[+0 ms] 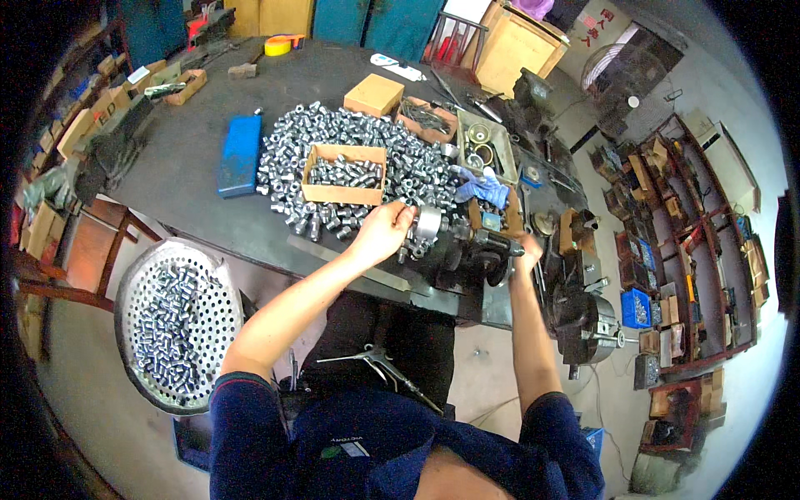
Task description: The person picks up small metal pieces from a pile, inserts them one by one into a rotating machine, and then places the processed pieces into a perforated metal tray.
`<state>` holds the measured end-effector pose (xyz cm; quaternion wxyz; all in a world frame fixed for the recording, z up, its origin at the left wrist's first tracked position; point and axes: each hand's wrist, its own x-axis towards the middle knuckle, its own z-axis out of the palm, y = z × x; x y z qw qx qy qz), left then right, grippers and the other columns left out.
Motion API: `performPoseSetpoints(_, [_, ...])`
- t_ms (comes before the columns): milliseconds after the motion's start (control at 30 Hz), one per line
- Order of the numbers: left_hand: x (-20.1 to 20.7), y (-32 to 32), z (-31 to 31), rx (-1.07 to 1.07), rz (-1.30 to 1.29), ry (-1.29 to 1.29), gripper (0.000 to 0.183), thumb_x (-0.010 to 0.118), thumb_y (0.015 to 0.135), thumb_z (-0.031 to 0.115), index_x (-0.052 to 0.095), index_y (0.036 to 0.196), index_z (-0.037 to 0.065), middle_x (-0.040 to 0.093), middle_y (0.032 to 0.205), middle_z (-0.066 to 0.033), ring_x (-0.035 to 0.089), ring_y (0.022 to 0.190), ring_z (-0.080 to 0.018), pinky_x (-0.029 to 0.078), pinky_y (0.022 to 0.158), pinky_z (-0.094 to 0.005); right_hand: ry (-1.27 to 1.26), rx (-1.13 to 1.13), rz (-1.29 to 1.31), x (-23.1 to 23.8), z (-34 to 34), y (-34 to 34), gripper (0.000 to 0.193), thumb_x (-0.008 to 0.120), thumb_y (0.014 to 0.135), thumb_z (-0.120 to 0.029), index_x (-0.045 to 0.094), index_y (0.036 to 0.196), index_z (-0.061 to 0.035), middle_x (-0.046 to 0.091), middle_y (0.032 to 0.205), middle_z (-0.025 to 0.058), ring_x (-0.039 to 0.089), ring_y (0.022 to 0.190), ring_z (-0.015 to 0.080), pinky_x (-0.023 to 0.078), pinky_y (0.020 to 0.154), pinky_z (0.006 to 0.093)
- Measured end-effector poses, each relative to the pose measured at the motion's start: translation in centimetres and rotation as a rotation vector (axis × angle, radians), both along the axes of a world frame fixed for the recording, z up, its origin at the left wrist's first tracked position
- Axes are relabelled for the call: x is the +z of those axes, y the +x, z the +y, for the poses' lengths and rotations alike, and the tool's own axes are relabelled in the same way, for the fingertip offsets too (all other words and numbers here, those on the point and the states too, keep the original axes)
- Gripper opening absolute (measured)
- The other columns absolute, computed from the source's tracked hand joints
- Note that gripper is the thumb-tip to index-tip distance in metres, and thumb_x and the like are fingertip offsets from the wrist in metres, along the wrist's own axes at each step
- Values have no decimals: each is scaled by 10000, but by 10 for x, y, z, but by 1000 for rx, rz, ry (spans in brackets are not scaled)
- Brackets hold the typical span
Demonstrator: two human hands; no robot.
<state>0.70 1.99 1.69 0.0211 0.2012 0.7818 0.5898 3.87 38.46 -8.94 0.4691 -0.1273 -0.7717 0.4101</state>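
Note:
My left hand (383,237) is closed with its fingertips against a silver metal cylinder (427,222) on the near side of the bench. Whatever sits between those fingers is too small to make out. The cylinder lines up with a dark bench-mounted machine (485,242) to its right. At that machine's right end, my right hand (527,253) is closed round a handle, its fingers partly hidden. A large heap of small shiny metal fittings (333,129) spreads beyond my left hand. Among them stands an open cardboard box (343,197) holding more fittings.
A blue box (240,156) lies left of the heap, and a blue glove (482,187) lies behind the machine. At lower left is a perforated metal pan (218,312) with fittings. An air blow gun (375,358) is near my lap. Crowded shelves (696,250) stand at right.

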Motion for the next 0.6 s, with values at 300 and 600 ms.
performPoseSetpoints(300, [-4, 0, -16, 7, -43, -3, 338, 451, 830, 274, 479, 672, -24, 465, 545, -189, 496, 540, -326, 369, 520, -396, -718, 357, 285, 98, -79, 91, 238, 447, 822, -220, 521, 806, 5, 339, 509, -27, 271, 389, 50, 217, 330, 187])
performPoseSetpoints(600, [13, -39, -38, 226, 245, -140, 284, 491, 800, 240, 529, 687, -18, 552, 632, -188, 563, 651, -325, 425, 580, -390, -765, -96, 20, 6, -36, 27, 195, 499, 762, -174, 589, 671, -27, 453, 549, -17, 408, 458, 74, 292, 369, 211])
